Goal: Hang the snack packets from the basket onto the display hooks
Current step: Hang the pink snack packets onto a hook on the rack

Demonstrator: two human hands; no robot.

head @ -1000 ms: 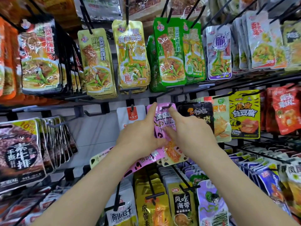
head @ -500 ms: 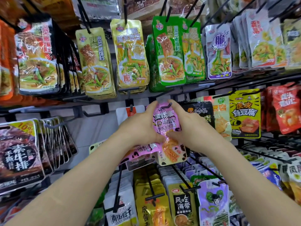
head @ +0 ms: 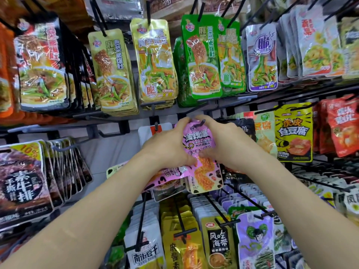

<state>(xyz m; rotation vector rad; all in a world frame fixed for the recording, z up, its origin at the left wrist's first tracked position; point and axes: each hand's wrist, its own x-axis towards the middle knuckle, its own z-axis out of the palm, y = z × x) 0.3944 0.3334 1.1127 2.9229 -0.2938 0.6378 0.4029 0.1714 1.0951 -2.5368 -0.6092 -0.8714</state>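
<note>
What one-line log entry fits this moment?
step: hanging | left hand: grips pink packet | right hand: grips pink packet | hook: tip at packet top

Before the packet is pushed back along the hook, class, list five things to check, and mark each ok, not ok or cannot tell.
1. The left hand and right hand both hold the pink packet by its sides: ok.
2. The hook tip sits at the packet's top edge: ok.
3. The hook has passed through the packet's hole: cannot tell, as the hands crowd it.
4. The printed front faces outward: ok.
5. The spare pink packets under the left hand are secure: cannot tell, as the grip on them is hidden.
</note>
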